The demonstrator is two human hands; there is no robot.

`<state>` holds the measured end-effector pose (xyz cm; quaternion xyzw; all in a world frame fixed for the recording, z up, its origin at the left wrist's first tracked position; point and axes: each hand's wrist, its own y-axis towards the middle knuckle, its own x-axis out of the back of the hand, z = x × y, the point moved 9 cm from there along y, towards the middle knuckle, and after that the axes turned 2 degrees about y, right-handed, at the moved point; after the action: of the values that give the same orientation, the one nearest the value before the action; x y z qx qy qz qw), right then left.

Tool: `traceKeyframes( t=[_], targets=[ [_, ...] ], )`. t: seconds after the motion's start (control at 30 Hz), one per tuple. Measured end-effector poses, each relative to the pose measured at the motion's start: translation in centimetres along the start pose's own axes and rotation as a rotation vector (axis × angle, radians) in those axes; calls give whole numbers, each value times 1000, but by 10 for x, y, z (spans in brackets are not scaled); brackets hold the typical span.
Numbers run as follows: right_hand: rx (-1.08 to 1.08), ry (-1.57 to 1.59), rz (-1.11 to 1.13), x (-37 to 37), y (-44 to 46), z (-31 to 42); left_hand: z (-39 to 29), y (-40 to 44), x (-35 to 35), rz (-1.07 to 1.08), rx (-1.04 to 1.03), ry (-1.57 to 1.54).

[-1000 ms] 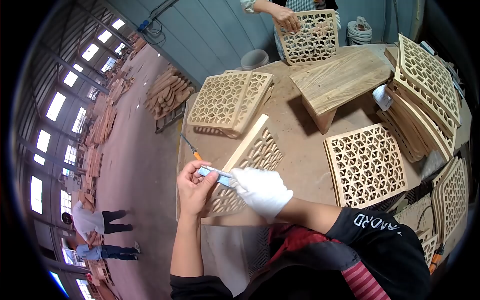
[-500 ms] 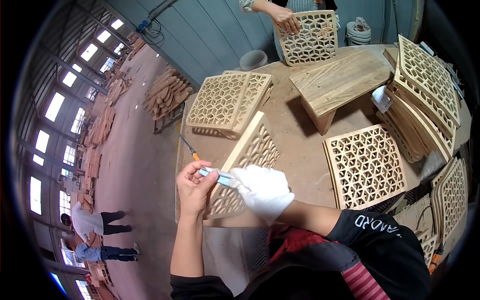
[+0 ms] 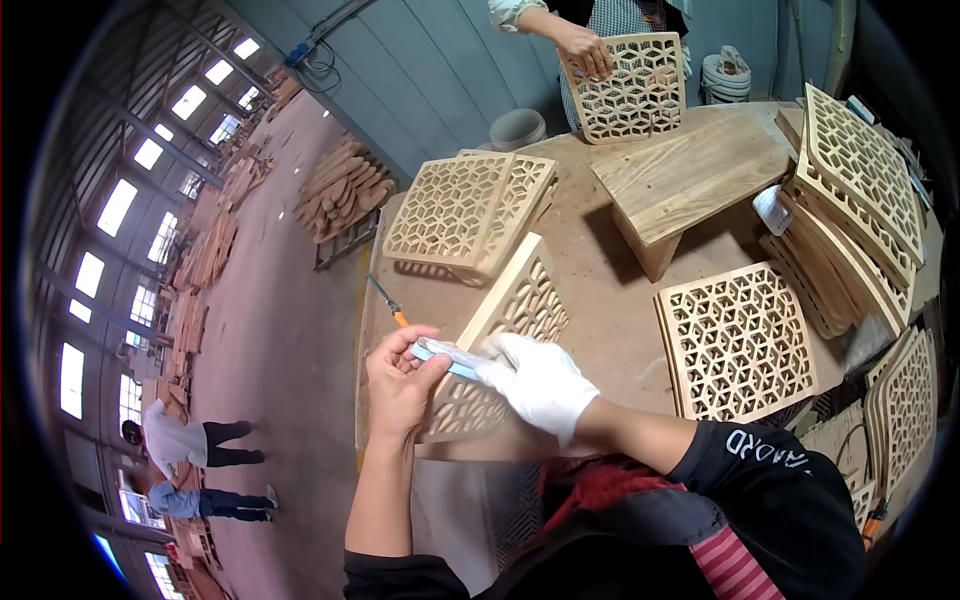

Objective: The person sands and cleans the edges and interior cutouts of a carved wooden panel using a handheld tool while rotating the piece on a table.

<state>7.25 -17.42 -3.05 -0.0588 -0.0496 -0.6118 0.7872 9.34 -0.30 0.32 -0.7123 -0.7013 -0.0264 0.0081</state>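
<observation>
My bare left hand [image 3: 400, 388] pinches one end of a narrow light-blue and grey strip [image 3: 450, 360] between thumb and fingers. My right hand [image 3: 545, 388], in a white glove, closes on the strip's other end; its fingertips are partly hidden. Below both hands a pale wooden lattice panel [image 3: 535, 300] leans at a slant, its lower part covered by the hands. A thin tool with an orange handle [image 3: 401, 318] lies left of this panel, close to my left hand.
Lattice panels lie in a stack [image 3: 740, 340] at right, in a pile [image 3: 450, 210] at back left, and against the right edge [image 3: 865, 180]. A low wooden stand [image 3: 690, 175] occupies the table's rear. Opposite, a co-worker's hand [image 3: 585, 50] holds another panel [image 3: 635, 90] upright.
The whole view has shifted slightly, with the table lower in it. My gloved hand has turned a little on the strip; both hands still hold it.
</observation>
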Motion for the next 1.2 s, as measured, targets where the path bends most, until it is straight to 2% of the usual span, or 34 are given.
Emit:
traceKeyframes(
  t=[0.07, 0.17, 0.27, 0.57, 0.67, 0.87, 0.97, 1.07, 1.2],
  targets=[
    [8, -85, 79, -4, 4, -5, 0, 0, 0, 10, 3, 9],
    [-102, -172, 168, -4, 2, -1, 1, 0, 0, 11, 1, 3],
    [152, -321, 2, -2, 5, 8, 0, 1, 1, -12, 1, 27],
    [475, -585, -297, -2, -2, 25, 3, 3, 7, -41, -11, -39],
    [502, -651, -267, -4, -4, 31, 5, 3, 10, -58, -13, -46],
    [369, -621, -223, 2, -7, 32, 0, -1, 6, -62, -46, -20],
    [311, -505, -119, 4, -12, 35, -1, -1, 6, -49, -43, -17],
    [334, -475, -129, 2, -17, 31, -1, -2, 4, -30, -33, -6],
    [325, -427, -31, -2, -13, 22, -2, -1, 0, 7, -27, 30]
  ],
)
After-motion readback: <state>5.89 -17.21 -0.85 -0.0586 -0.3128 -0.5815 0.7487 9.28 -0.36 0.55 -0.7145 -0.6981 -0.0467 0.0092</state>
